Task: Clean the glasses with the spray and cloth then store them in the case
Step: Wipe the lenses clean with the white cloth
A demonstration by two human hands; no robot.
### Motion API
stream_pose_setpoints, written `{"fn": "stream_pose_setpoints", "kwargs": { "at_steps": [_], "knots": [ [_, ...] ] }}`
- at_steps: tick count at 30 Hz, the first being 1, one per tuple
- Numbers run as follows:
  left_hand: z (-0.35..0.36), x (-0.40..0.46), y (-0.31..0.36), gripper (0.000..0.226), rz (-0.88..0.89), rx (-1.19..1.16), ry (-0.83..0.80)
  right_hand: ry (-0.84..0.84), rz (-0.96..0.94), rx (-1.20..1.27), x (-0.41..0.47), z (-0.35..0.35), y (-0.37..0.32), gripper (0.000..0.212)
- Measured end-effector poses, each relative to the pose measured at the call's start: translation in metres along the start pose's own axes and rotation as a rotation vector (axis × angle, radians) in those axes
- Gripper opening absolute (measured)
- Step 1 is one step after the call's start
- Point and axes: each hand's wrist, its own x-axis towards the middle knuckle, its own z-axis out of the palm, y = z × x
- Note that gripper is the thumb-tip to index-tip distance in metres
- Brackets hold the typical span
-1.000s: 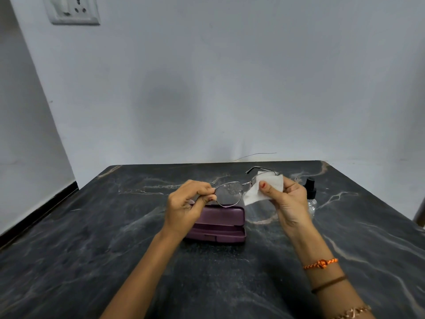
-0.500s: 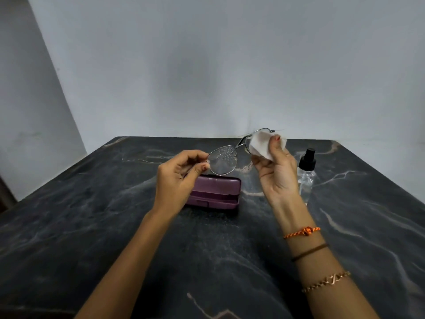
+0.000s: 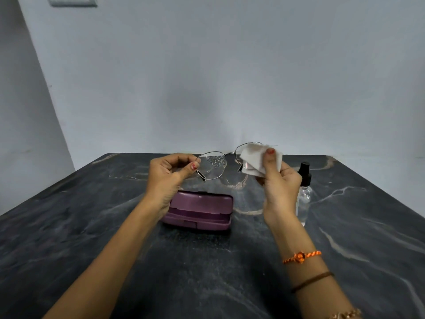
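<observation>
While you hold the glasses (image 3: pixel 212 165) up over the table (image 3: pixel 92 226), your left hand (image 3: pixel 169 172) pinches the frame's end. Your right hand (image 3: pixel 277 185) squeezes the cloth (image 3: pixel 255 157) on one lens. A second ago the glasses sat lower, near the case (image 3: pixel 197 209); now they are lifted. The other lens shows drops, so wiping isn't done. The spray (image 3: pixel 304 187) stands behind your right hand.

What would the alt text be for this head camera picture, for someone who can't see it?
Two bare hands hold wire-rimmed glasses above a dark marble table: the left hand pinches one end, the right hand presses a white cloth over one lens, while the other lens shows droplets. Below lie a closed purple case and a spray bottle.
</observation>
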Motion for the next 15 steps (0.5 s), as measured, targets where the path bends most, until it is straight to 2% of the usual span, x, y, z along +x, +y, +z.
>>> {"fn": "stream_pose_setpoints", "kwargs": {
  "at_steps": [2,8,15],
  "knots": [
    [0.001,0.0,-0.004,0.022,-0.012,-0.032,0.034,0.021,0.063,0.104,-0.002,0.003,0.005,0.025],
    [0.005,-0.003,-0.014,0.026,-0.051,-0.095,0.124,0.044,0.277,0.393,-0.011,0.01,0.022,0.025],
    [0.015,-0.022,-0.027,0.022,0.012,-0.116,0.223,-0.061,0.263,0.298,-0.023,0.018,0.037,0.024]
  ]
}}
